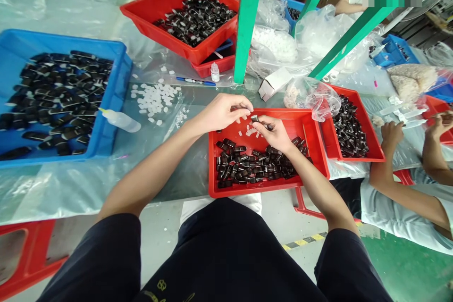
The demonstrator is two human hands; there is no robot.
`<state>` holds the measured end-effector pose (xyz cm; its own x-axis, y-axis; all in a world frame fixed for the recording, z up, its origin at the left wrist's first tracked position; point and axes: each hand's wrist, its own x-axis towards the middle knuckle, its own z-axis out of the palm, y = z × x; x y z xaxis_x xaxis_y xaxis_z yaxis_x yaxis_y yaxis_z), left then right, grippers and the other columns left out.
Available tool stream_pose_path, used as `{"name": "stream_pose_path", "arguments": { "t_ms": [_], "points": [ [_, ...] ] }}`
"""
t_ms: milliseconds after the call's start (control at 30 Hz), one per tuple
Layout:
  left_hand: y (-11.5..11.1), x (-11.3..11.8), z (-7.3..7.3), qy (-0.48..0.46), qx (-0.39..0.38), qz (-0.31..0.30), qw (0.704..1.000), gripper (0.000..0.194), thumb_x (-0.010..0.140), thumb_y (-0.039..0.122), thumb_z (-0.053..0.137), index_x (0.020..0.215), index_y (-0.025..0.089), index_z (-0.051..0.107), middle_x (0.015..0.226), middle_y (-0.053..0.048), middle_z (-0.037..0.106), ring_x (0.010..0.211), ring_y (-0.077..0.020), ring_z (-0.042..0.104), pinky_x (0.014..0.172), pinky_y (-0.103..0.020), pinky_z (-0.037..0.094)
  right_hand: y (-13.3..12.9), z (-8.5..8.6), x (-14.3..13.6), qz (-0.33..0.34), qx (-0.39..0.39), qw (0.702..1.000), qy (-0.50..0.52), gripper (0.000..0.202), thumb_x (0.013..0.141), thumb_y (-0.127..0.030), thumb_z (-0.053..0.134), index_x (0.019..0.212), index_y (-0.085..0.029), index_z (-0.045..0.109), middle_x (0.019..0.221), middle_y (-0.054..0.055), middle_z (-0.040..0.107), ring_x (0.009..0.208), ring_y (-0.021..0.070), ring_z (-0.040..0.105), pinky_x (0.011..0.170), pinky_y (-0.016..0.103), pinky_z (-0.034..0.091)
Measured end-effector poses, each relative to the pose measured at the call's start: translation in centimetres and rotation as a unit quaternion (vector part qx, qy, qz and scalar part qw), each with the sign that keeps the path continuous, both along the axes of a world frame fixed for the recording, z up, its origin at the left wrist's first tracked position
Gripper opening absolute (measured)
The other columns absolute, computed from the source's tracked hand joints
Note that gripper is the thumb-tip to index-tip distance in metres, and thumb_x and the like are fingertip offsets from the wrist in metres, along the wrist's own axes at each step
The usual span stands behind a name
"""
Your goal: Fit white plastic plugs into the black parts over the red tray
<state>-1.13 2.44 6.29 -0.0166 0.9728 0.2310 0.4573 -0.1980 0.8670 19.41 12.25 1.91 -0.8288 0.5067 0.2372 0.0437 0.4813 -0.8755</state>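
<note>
Blk pc (255, 118) in R hand (277, 135), nr L hand (226, 110)

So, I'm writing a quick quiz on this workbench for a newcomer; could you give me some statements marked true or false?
1. The right hand holds a small, glossy black piece. True.
2. The large blue rectangular plastic tray is on the person's right. False: the blue tray is on the left.
3. Loose flat white pieces lie on the table between the blue tray and the nearest red plastic tray. True.
4. The translucent squeeze bottle has a red tip. False: the squeeze bottle's tip is yellow.
5. The left hand is inside the blue tray. False: the left hand is over the nearest red tray.
</note>
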Motion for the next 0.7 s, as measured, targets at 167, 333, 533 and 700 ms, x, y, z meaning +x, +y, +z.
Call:
{"name": "stream_pose_path", "arguments": {
  "t_ms": [167, 333, 533, 700],
  "points": [
    [-0.1, -0.2, 0.5, 0.038, 0.015, -0.033, 0.999, 0.022, 0.095, 0.038, 0.059, 0.091, 0.019, 0.070, 0.091, -0.007, 0.074, 0.079, -0.0163, 0.067, 0.073, -0.029, 0.054, -0.1, 0.3, 0.1, 0.016, -0.001, 1.000, -0.004, 0.045, 0.098, -0.061, 0.061, 0.082, -0.021, 0.071, 0.085, 0.003, 0.074, 0.079, 0.0175, 0.066, 0.079, 0.030, 0.052],
    [-0.2, -0.5, 1.0, 0.047, 0.026, -0.093, 0.994, 0.021, 0.097, 0.034, 0.056, 0.090, 0.020, 0.070, 0.100, -0.008, 0.072, 0.091, -0.0177, 0.067, 0.085, -0.031, 0.053, -0.3, 0.7, 0.2, 0.034, -0.022, 0.999, -0.014, 0.046, 0.097, -0.064, 0.061, 0.083, -0.020, 0.070, 0.085, 0.005, 0.074, 0.081, 0.0187, 0.066, 0.080, 0.032, 0.053],
    [-0.2, -0.7, 0.7, 0.046, 0.001, -0.113, 0.993, 0.019, 0.096, 0.032, 0.055, 0.093, 0.021, 0.071, 0.098, -0.007, 0.073, 0.086, -0.0158, 0.067, 0.081, -0.030, 0.052, -0.3, 0.7, 0.2, 0.056, -0.018, 0.998, -0.011, 0.042, 0.097, -0.060, 0.063, 0.087, -0.020, 0.072, 0.085, 0.004, 0.073, 0.080, 0.0183, 0.065, 0.081, 0.032, 0.053],
    [-0.2, -1.0, 0.8, 0.064, -0.012, -0.128, 0.990, 0.022, 0.096, 0.033, 0.054, 0.095, 0.021, 0.073, 0.098, -0.007, 0.074, 0.086, -0.0167, 0.068, 0.081, -0.030, 0.052, -0.2, 0.3, 0.3, 0.065, -0.011, 0.998, -0.019, 0.041, 0.097, -0.059, 0.063, 0.094, -0.020, 0.075, 0.090, 0.004, 0.074, 0.082, 0.0185, 0.066, 0.083, 0.033, 0.053]
  ]
}}
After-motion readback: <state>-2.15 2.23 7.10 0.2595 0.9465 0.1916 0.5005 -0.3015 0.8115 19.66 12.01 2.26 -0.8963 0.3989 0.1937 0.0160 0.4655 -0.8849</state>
